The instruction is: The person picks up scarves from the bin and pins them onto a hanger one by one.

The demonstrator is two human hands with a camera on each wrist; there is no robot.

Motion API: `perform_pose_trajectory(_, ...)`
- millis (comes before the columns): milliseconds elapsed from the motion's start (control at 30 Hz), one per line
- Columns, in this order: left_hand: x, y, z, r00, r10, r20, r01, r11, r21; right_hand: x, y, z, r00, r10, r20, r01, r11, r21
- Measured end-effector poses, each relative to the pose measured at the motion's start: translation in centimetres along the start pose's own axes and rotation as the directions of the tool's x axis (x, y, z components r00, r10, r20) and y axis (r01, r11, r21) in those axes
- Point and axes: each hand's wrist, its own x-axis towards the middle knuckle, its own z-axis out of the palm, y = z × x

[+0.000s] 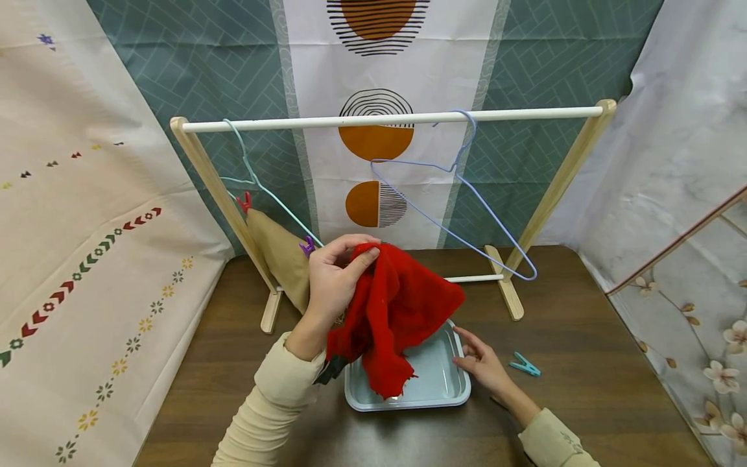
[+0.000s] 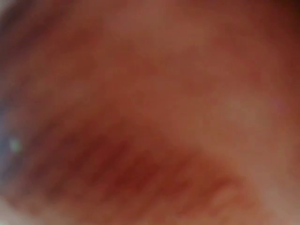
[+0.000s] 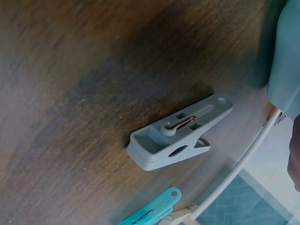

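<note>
My left hand (image 1: 338, 275) pinches a red cloth (image 1: 403, 298) between thumb and fingers, and the cloth hangs in folds over a light-blue tray (image 1: 434, 370). What kind of garment it is cannot be made out. The left wrist view is a close reddish blur. My right hand (image 1: 481, 363) is at the tray's right rim, its index finger and thumb touching the edge. Below that hand, in the right wrist view, a grey clothespin (image 3: 180, 133) lies on the table near a teal clothespin (image 1: 525, 365).
Behind the tray stands a rack with a white rod (image 1: 327, 122). From it hang a bare lilac hanger (image 1: 443, 165) and a mint hanger (image 1: 274, 198) carrying a khaki cloth (image 1: 283, 253), with a red clothespin (image 1: 244, 202) and a purple clothespin (image 1: 307, 246) there.
</note>
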Motion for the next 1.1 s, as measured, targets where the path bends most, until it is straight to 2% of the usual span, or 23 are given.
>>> perform_pose_trajectory(100,0.2,0.1,0.0,0.999,-0.035,0.01,0.035,0.998,0.047,0.0,-0.5,0.0,1.0,0.029,-0.002,-0.029,1.0,0.005)
perform_pose_trajectory(167,0.4,0.0,0.0,0.996,-0.083,0.023,0.081,0.994,0.08,-0.1,-1.1,0.1,0.999,0.042,0.002,-0.042,0.999,0.014)
perform_pose_trajectory(267,0.6,-0.2,0.1,0.983,-0.171,0.058,0.162,0.978,0.134,-0.2,-2.4,0.3,0.998,0.057,0.005,-0.057,0.998,0.019)
perform_pose_trajectory(333,0.7,-0.4,0.0,0.974,-0.203,0.096,0.184,0.967,0.176,-0.4,-3.1,0.5,0.998,0.063,0.003,-0.063,0.998,0.009)
perform_pose_trajectory(367,0.8,0.0,0.1,0.97,-0.216,0.115,0.191,0.961,0.201,-0.4,-3.3,0.5,0.998,0.068,0.001,-0.068,0.998,0.007)
perform_pose_trajectory(433,0.9,0.0,0.1,0.965,-0.211,0.156,0.168,0.953,0.251,-0.5,-3.5,0.5,0.998,0.067,-0.001,-0.067,0.998,0.003)
perform_pose_trajectory(567,1.5,0.2,0.1,0.955,-0.171,0.241,0.083,0.938,0.338,-0.6,-3.5,0.5,0.999,0.048,-0.006,-0.048,0.999,0.003)
perform_pose_trajectory(600,1.6,-0.2,0.0,0.952,-0.162,0.259,0.064,0.935,0.349,-0.6,-3.5,0.5,0.999,0.042,-0.007,-0.042,0.999,-0.001)
perform_pose_trajectory(700,1.8,0.1,0.0,0.942,-0.174,0.288,0.059,0.928,0.369,-0.6,-3.3,0.4,0.999,0.03,-0.013,-0.03,1.0,-0.003)
perform_pose_trajectory(800,1.7,0.4,-0.2,0.94,-0.196,0.28,0.085,0.927,0.366,-0.4,-2.2,0.2,0.999,0.028,-0.016,-0.028,1.0,0.011)
perform_pose_trajectory(933,1.8,1.0,-0.6,0.944,-0.232,0.235,0.151,0.936,0.318,-0.1,-0.8,0.0,0.999,0.042,-0.02,-0.042,0.999,0.019)
perform_pose_trajectory(1100,2.3,2.2,-1.1,0.961,-0.238,0.144,0.209,0.959,0.192,0.0,-0.2,0.0,0.999,0.049,-0.023,-0.049,0.999,0.008)
